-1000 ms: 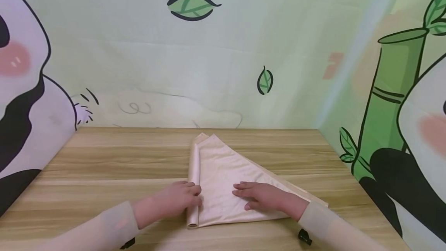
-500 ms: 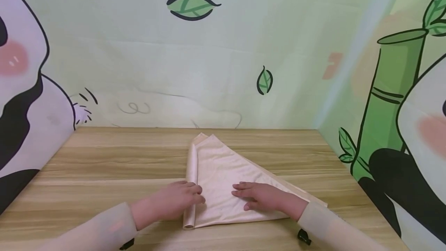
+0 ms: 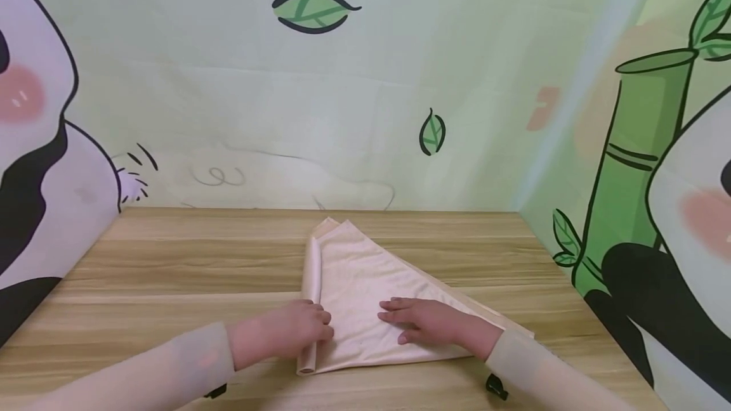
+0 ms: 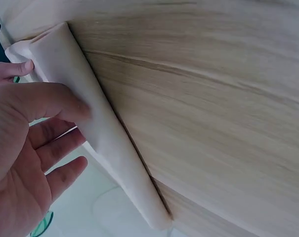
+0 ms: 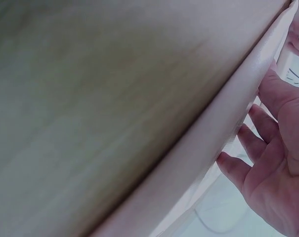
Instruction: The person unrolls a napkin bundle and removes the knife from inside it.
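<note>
A pale pink cloth (image 3: 365,284), folded to a rough triangle, lies on the wooden table with its left edge wound into a narrow roll (image 3: 312,271). My left hand (image 3: 291,330) grips the near half of this roll: in the left wrist view the thumb (image 4: 65,101) lies against its side and the fingers reach over the other side. My right hand (image 3: 428,322) rests on the flat part of the cloth, its fingers spread and nearly straight. In the right wrist view the cloth's edge (image 5: 189,148) hides part of the fingertips.
The wooden table (image 3: 188,259) extends around the cloth to a backdrop (image 3: 228,81) printed with leaves, bamboo and pandas. Small black devices (image 3: 497,387) show beneath both sleeves.
The roll has shifted slightly left, and more flat cloth shows beside it. My left fingers stretched further over the roll, then curled back. The right hand stays almost still.
</note>
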{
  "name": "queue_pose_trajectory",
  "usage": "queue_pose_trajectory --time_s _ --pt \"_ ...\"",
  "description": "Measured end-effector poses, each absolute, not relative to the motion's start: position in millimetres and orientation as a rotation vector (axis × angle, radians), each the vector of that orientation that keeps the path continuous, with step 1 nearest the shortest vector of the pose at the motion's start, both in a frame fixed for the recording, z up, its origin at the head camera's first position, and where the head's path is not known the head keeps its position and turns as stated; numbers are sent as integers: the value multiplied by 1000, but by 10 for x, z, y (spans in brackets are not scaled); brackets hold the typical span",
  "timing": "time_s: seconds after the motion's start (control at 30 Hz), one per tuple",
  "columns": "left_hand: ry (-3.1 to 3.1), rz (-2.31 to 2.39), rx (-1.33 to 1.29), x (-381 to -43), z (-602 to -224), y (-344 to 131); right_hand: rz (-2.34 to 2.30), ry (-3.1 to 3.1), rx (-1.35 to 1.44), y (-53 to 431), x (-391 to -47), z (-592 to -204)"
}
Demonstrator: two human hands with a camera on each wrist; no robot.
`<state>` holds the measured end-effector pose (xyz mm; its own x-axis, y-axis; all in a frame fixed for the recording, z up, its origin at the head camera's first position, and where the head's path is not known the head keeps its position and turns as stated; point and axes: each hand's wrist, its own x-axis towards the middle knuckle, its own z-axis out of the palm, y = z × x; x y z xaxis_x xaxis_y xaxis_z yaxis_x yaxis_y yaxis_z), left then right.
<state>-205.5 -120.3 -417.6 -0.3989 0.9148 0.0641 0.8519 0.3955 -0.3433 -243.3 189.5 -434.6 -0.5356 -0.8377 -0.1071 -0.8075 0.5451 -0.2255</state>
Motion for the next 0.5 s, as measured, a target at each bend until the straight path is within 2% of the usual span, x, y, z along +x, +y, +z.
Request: queue_pose_trajectory --time_s 0.5 --pt "-2421 204 -1507 -2053 -4292 -1478 -222 2578 -1402 1901 -2447 -4370"
